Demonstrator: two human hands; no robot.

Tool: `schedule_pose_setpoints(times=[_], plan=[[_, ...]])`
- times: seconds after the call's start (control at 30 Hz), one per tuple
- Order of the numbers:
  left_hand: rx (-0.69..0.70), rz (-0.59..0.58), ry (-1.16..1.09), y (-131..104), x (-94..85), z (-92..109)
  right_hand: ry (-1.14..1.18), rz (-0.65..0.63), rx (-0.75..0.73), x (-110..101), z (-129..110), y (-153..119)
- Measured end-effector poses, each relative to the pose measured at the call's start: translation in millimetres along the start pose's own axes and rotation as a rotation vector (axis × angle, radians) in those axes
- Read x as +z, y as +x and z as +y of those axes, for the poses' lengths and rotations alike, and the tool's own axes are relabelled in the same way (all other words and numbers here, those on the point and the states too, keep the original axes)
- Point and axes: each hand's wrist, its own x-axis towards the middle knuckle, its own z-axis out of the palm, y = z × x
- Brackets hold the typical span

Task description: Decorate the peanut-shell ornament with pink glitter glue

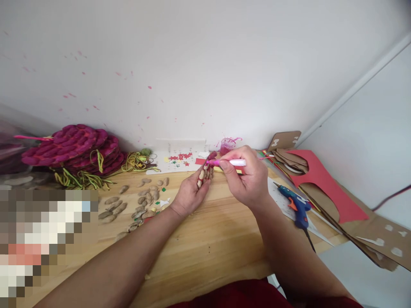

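Observation:
My left hand [192,193] grips a disc covered in peanuts [202,176], tilted up on edge over the table. Some of its shells are painted dark pink, others are still bare tan. In my right hand [248,177] is a paintbrush [237,162] with a white handle, pinched between thumb and fingers. Its pink end meets or nearly meets the peanuts; I cannot tell whether it touches. Just behind the hands stands a clear cup of pink paint [227,146]. Loose peanuts [146,197] lie left of my left hand.
Painted peanut discs [75,147] are stacked at the left, with yellow-green yarn [85,180] below. Paper stars [183,157] lie on a white sheet at the back. On the right are a blue glue gun [298,211], cut red card [324,182] and cardboard. A pixelated patch hides the lower left.

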Motion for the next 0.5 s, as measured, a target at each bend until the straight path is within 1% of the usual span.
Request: schedule_pose_setpoints(times=[0.1, 0.27, 0.4, 0.5], plan=[[0.008, 0.004, -0.002, 0.0, 0.2, 0.0, 0.004, 0.010, -0.018, -1.0, -1.6, 1.0], [0.002, 0.015, 0.035, 0.0, 0.4, -1.0, -0.039, -0.072, -0.075, -1.4, -5.3, 1.7], [0.012, 0.006, 0.020, -0.2, 0.4, -0.5, -0.049, -0.054, -0.066, -2.8, -3.9, 2.1], [0.025, -0.005, -0.025, -0.5, 0.3, 0.0, 0.000, -0.029, -0.031, -4.2, -1.0, 2.0]])
